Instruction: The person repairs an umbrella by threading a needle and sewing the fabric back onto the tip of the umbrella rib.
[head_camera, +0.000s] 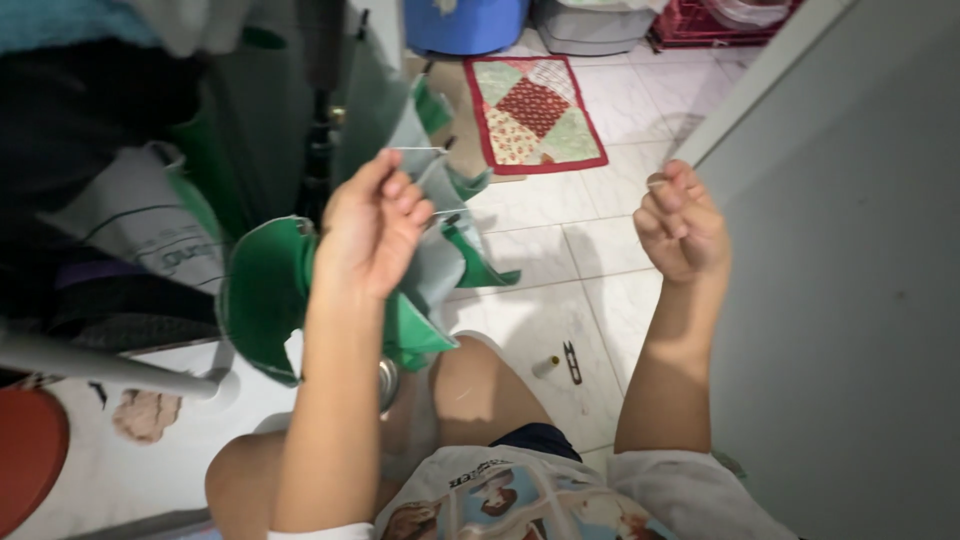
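My left hand (372, 232) is raised in front of me, grip pinched together on the folded green-and-grey fabric piece (420, 250), thumb and fingers closed against its edge near the middle of the bundle. The fabric hangs over my left knee, green side curling out to the left, grey side facing me. A thin pale thread (418, 150) runs just above that hand; can't tell whether the fingers actually hold it. My right hand (682, 222) is up and well apart from the fabric, off to the right beside the grey wall panel (850, 280), grip curled shut with fingertips pressed together as if on something very fine; whatever is in it is too small to make out. Below, on the white tiled floor (560, 260), a small dark thread snipper (572, 362) lies just beside a little spool (547, 366), both between my knee and right forearm. Further out on the floor sits a square patchwork mat with red border (534, 110). A red round stool seat (28, 455) shows at the lower left corner.
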